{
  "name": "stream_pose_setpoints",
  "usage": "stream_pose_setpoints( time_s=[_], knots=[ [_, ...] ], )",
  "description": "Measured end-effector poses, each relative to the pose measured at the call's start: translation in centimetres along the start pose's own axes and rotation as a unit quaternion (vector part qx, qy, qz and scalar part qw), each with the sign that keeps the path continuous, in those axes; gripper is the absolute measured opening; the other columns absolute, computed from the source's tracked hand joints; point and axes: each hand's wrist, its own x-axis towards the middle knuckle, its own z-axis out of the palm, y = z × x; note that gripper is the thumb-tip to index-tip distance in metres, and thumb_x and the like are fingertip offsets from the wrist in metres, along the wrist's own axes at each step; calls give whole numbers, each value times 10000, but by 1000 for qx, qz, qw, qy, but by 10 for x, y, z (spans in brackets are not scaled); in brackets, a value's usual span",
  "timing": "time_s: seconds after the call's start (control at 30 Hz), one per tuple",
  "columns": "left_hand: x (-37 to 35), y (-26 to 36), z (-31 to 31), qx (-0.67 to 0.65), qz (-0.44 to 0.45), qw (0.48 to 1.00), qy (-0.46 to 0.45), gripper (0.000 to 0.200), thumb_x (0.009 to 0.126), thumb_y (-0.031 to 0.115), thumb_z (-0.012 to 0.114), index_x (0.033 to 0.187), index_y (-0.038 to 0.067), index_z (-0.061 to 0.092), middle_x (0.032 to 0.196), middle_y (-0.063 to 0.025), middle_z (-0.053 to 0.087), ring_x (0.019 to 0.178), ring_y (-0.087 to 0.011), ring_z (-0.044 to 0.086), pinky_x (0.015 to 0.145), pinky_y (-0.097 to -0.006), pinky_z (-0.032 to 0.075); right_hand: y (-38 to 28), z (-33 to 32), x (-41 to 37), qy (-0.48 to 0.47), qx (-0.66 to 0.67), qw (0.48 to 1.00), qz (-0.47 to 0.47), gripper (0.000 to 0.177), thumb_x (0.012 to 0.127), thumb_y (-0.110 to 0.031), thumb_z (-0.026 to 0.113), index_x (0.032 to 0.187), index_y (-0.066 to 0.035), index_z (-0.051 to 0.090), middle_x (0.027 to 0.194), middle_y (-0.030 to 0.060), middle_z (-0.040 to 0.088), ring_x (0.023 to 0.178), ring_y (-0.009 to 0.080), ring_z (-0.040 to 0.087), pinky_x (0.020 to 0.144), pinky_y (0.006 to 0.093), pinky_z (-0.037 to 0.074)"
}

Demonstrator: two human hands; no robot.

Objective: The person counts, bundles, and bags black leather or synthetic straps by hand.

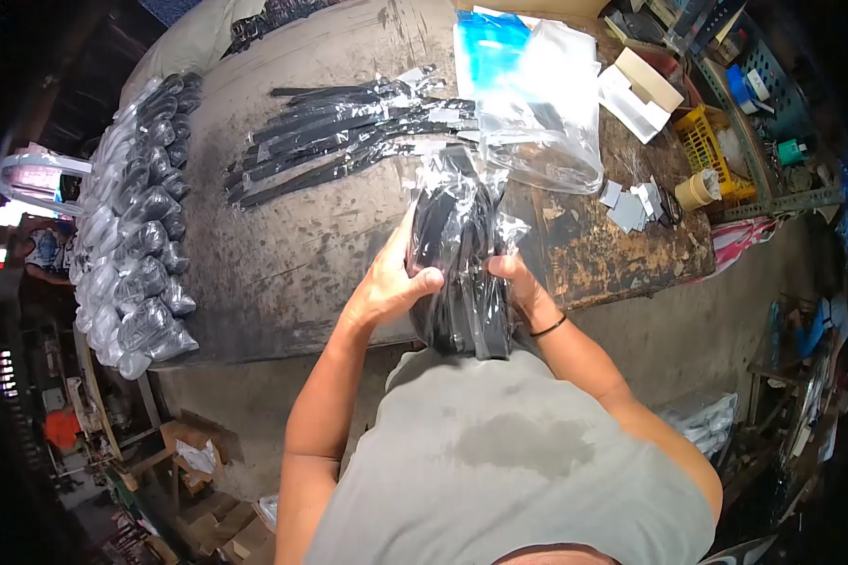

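Note:
Between my two hands is a bundle of black strips in clear plastic (462, 254), close against my shirt at the table's front edge. My left hand (396, 278) grips its left side, thumb lying on the plastic. On the right side my right hand (521, 280) holds it too, with the thumb on top and the other fingers hidden behind the bundle. Beyond it, more black strips in clear wrapping (339, 137) lie spread on the worn table (283, 245). A stack of clear plastic bags (546, 113), partly blue, lies just behind the bundle.
Many filled clear bags (141, 235) are piled along the table's left edge. At the right are an open white box (636, 99), small grey cards (631, 207), a tape roll (697, 190) and a yellow basket (707, 146). Cardboard boxes (226, 527) stand on the floor at lower left.

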Motion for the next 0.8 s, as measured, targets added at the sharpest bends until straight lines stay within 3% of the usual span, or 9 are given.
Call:
stream_pose_setpoints(
  time_s=[0.03,0.13,0.17,0.27,0.4,0.57,0.7,0.77,0.8],
  knots=[
    [0,-12,3,0,-2,1000,-1,1195,610,682,717,1424,-21,196,1346,-178,397,1223,-248,421,1006,-368,359,-3,0,1,-10,-6,1000,9,718,666,-313,683,1260,19,455,1145,125,595,1007,212,604,898,340,488],
    [6,-31,14,56,51,987,145,1071,644,530,783,1398,-15,252,1326,-178,382,1210,-264,434,989,-372,391,-8,3,8,-11,-67,997,-30,622,691,-284,641,1234,-16,498,1113,79,589,992,158,564,863,314,468],
    [7,-34,16,56,55,986,144,1071,644,530,783,1398,-15,252,1326,-178,382,1210,-264,434,989,-372,391,-11,5,11,-4,-66,997,-47,616,694,-277,642,1233,-16,499,1111,75,587,985,153,560,853,313,469],
    [10,-26,19,-6,14,989,147,931,709,324,793,1390,-5,251,1285,-161,436,1165,-238,478,971,-357,408,-19,3,16,-12,-114,993,-21,617,702,-273,659,1236,-11,494,1122,69,577,1006,152,538,888,310,440],
    [7,-14,21,-52,-3,989,141,883,739,253,775,1392,1,237,1248,-142,487,1130,-211,501,965,-356,412,-38,18,15,-34,-131,990,51,632,705,-252,702,1245,-7,486,1153,74,560,1063,161,505,946,318,391],
    [9,-14,23,-57,-2,986,157,913,723,277,791,1394,10,233,1245,-145,483,1108,-213,519,938,-345,442,-41,10,19,-74,-146,985,55,687,696,-231,754,1276,-1,464,1167,81,557,1083,176,501,952,330,388],
    [20,16,25,-40,22,990,136,983,709,373,787,1407,10,198,1292,-194,402,1142,-256,502,941,-373,447,-44,17,20,-30,-139,990,-7,652,711,-193,723,1276,2,463,1160,89,573,1062,186,532,948,337,409],
    [28,35,24,148,-57,979,125,1018,703,456,766,1416,14,188,1288,-234,383,1173,-310,474,978,-394,414,-35,-2,21,15,-50,999,1,611,731,-176,684,1275,-3,465,1146,112,592,1038,215,573,942,351,441],
    [33,31,25,213,-41,968,126,1043,687,479,763,1425,25,182,1257,-253,389,1164,-348,462,990,-403,394,-22,-23,26,-8,-21,1000,1,590,746,-170,656,1277,-2,462,1141,135,601,1028,245,598,933,364,466]
  ],
)
